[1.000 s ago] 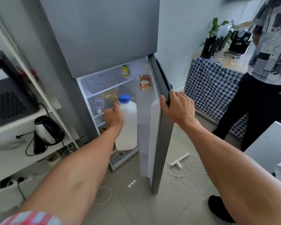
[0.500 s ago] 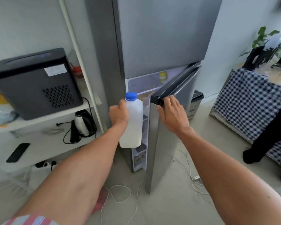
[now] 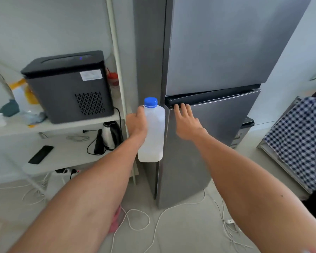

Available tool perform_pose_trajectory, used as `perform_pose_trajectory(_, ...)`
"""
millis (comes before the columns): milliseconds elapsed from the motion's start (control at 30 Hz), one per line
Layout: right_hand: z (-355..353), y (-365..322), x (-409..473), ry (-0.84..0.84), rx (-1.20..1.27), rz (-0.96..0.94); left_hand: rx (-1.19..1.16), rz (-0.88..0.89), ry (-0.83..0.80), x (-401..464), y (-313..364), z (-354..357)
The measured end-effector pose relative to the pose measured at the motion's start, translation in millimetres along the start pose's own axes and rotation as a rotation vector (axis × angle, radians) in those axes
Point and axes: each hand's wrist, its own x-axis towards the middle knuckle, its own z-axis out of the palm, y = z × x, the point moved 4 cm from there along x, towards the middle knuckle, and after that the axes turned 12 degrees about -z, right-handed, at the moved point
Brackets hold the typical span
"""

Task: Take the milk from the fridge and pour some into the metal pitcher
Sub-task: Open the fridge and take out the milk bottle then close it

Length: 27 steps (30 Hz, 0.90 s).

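I have the milk bottle (image 3: 152, 131) out of the fridge (image 3: 213, 73) now: it hangs upright in my left hand (image 3: 136, 123), blue cap (image 3: 150, 102) still screwed on, just in front of the fridge's left edge and clear of the lower door (image 3: 208, 143). A second ago that bottle was still coming off the shelf with the door wide open; half a second ago the door was swinging in. Now the door sits flush, or very nearly so, and my right hand (image 3: 187, 121) lies on it with fingers spread, tips at the dark handle groove, gripping nothing. My left hand is wrapped tight around the bottle's upper body. So I read the fetching part as done. What remains is the pour, and the metal pitcher is not in sight from here; I would have to turn away to find it. The cap has to come off first, so my free right hand is well placed for that. To my left, a white shelf unit (image 3: 49, 126) carries a dark appliance (image 3: 67, 86) and a kettle (image 3: 110, 135); loose cables (image 3: 135, 219) trail across the floor by my feet, worth minding when I step.
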Motion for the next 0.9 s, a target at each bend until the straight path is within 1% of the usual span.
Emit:
perform_pose_trajectory(200,2,5,24,-0.121,0.039,-0.013,0.020,0.010,0.048,7,1,2)
perform_pose_trajectory(333,3,10,30,-0.135,0.060,-0.042,0.018,0.017,0.072,9,2,7)
perform_pose_trajectory(467,1,18,32,-0.129,0.132,-0.073,0.006,0.013,0.075,4,0,12)
perform_pose_trajectory(533,0,21,31,-0.082,0.223,-0.066,0.006,0.009,0.070,0,0,14)
perform_pose_trajectory(567,-1,22,29,-0.021,0.264,-0.055,0.007,0.007,0.066,-2,1,15)
perform_pose_trajectory(667,8,19,15,0.261,0.350,-0.023,0.007,0.005,0.058,-10,4,18)
perform_pose_trajectory(700,14,17,8,0.315,0.419,0.021,0.004,0.007,0.050,-13,5,20)
perform_pose_trajectory(767,31,14,-5,0.306,0.673,0.162,-0.002,0.012,0.039,-20,8,24)
perform_pose_trajectory(833,47,10,-16,0.209,0.949,0.302,-0.013,0.014,0.028,-26,11,27)
perform_pose_trajectory(900,63,4,-27,0.051,1.230,0.466,-0.021,0.023,0.019,-33,14,31)
